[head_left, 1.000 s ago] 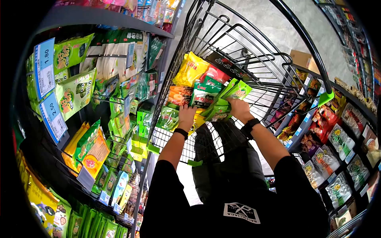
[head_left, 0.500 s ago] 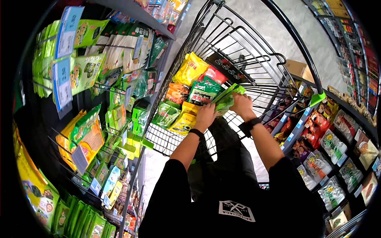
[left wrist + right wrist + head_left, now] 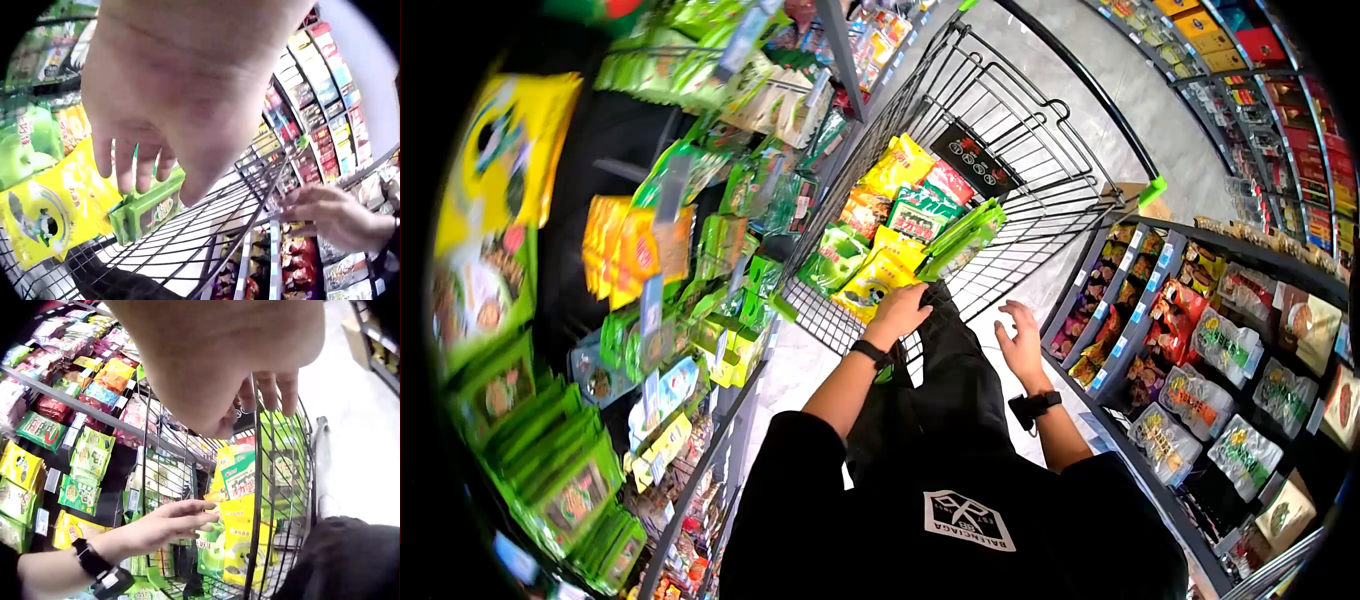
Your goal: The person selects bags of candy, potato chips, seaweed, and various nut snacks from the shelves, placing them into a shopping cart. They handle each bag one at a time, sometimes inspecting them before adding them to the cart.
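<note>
In the head view my left hand point(image 3: 900, 312) is at the cart's near side, just below a yellow snack bag point(image 3: 878, 285); its fingers hang loosely, holding nothing. My right hand point(image 3: 1022, 345) is outside the cart basket, fingers spread and bent a little, with nothing in them. Green flat packets point(image 3: 965, 238) lie along the right side of the load in the wire shopping cart point(image 3: 1055, 225). Beside them are a dark green bag point(image 3: 922, 212), an orange bag point(image 3: 865, 212), a green bag point(image 3: 832, 257) and another yellow bag point(image 3: 900, 165).
Shelves of hanging green packets point(image 3: 580, 480) and orange packets point(image 3: 625, 250) stand close on the left. To the right, a low rack holds clear packs point(image 3: 1225, 340) and red bags point(image 3: 1175, 315). The cart's black handle point(image 3: 1090, 80) arches across the far side over grey floor.
The green packets have left my hands and now lie in the cart. Both hands have drawn back toward my body and moved apart. The view has swung, with the shelves shifting.
</note>
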`<state>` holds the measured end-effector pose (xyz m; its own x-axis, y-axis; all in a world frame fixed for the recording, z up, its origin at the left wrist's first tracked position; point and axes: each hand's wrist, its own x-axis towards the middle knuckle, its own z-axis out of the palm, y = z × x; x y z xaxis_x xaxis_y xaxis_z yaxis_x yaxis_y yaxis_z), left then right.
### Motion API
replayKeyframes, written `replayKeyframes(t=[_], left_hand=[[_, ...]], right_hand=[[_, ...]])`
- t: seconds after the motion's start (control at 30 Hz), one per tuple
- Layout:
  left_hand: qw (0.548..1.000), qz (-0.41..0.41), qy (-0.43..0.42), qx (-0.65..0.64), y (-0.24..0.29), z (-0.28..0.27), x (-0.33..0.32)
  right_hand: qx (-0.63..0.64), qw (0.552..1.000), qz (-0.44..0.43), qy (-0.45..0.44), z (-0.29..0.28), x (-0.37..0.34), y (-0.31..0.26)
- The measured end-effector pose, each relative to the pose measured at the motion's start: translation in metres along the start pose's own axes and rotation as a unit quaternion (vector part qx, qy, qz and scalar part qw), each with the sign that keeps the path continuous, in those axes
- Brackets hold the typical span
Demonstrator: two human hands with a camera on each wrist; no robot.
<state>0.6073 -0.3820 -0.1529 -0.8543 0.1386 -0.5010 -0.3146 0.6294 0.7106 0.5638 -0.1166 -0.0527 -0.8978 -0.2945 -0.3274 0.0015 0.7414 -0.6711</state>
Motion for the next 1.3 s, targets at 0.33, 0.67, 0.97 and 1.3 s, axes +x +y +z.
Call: replayKeyframes(t=[0.33, 0.67, 0.97, 1.3], left_hand=[[0.975, -0.043, 0.214, 0.03, -0.014, -0.063, -0.263], [0.721, -0.083, 0.688, 0.029, 0.0, -0.146, -0.448], [0.569, -0.015, 0.821, -0.051, -0.035, -0.252, -0.522], [0.548, -0.027, 0.836, -0.026, -0.031, -0.285, -0.513]], right_hand=[[0.004, 0.995, -0.036, -0.095, 0.043, -0.135, 0.028], [-0.019, 0.978, -0.086, -0.19, 0.075, -0.158, -0.024], [-0.058, 0.959, -0.147, -0.235, 0.087, -0.145, -0.074], [-0.093, 0.957, -0.175, -0.211, 0.071, -0.152, -0.085]])
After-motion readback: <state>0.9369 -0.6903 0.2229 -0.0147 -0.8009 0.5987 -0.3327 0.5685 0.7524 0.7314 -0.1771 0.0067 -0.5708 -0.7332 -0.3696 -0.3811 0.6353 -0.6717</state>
